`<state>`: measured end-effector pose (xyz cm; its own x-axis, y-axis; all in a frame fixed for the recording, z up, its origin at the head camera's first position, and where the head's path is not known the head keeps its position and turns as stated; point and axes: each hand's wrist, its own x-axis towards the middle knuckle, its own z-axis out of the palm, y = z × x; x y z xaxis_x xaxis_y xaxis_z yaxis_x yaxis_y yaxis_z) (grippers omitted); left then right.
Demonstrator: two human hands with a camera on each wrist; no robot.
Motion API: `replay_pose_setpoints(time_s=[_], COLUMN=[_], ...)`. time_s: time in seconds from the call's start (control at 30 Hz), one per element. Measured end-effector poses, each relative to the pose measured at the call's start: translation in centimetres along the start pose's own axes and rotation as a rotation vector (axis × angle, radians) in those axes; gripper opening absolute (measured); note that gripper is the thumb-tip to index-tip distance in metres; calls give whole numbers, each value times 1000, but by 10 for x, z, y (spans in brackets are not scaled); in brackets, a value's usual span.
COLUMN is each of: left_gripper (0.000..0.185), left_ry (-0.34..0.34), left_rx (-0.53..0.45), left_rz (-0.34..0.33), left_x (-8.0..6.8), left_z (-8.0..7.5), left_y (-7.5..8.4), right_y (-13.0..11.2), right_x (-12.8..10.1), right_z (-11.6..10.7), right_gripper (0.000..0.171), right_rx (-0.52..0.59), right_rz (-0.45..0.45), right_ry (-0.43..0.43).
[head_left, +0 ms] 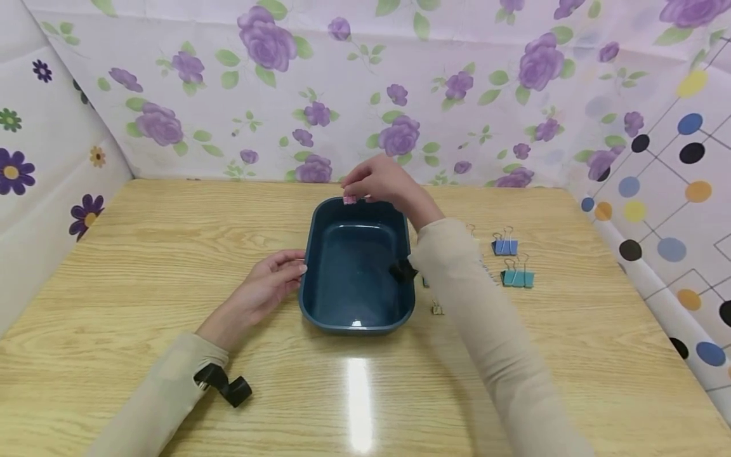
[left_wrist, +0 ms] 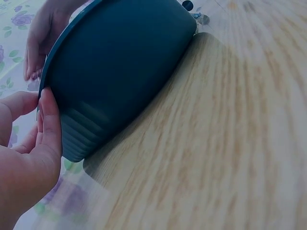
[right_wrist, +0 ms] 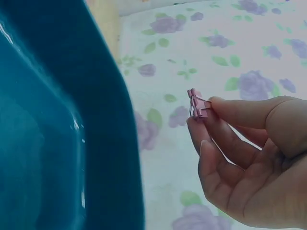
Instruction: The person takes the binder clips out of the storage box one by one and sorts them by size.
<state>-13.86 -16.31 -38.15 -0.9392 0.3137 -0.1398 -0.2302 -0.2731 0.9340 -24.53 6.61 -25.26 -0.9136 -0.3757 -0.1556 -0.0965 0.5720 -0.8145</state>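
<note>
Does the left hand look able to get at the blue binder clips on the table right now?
Probably not easily: the left hand rests against the dark blue plastic tub, and the tub and right forearm lie between it and the blue binder clips.

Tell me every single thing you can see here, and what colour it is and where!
Basin: one, dark blue-green, middle of the table.
Pink binder clip: one, pinched over the basin's far rim.
Blue binder clip: one, light blue, on the table right of the basin.
Teal binder clips: two it seems, side by side, nearer than the blue one.
Small clip: one, pale, by the basin's right side; too small to tell more.
Table: one, light wood grain.
Flowered cloth: purple roses, behind the table.
Left hand: fingertips touching the basin's left wall.
Right hand: pinching the pink binder clip.
</note>
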Motion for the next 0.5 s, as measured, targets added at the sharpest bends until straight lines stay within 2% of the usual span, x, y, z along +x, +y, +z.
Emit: replay_pose_setpoints(time_s=[0.17, 0.5], left_gripper=[26, 26], left_ry=[-1, 6], left_rx=[1, -12], left_rz=[1, 3], left_x=[0, 0], left_z=[0, 1], left_y=[0, -1], right_y=[2, 22], right_x=[-17, -55], right_z=[-14, -18], right_gripper=[22, 18], right_rx=[-21, -114], right_rz=[-45, -98], right_ry=[6, 14])
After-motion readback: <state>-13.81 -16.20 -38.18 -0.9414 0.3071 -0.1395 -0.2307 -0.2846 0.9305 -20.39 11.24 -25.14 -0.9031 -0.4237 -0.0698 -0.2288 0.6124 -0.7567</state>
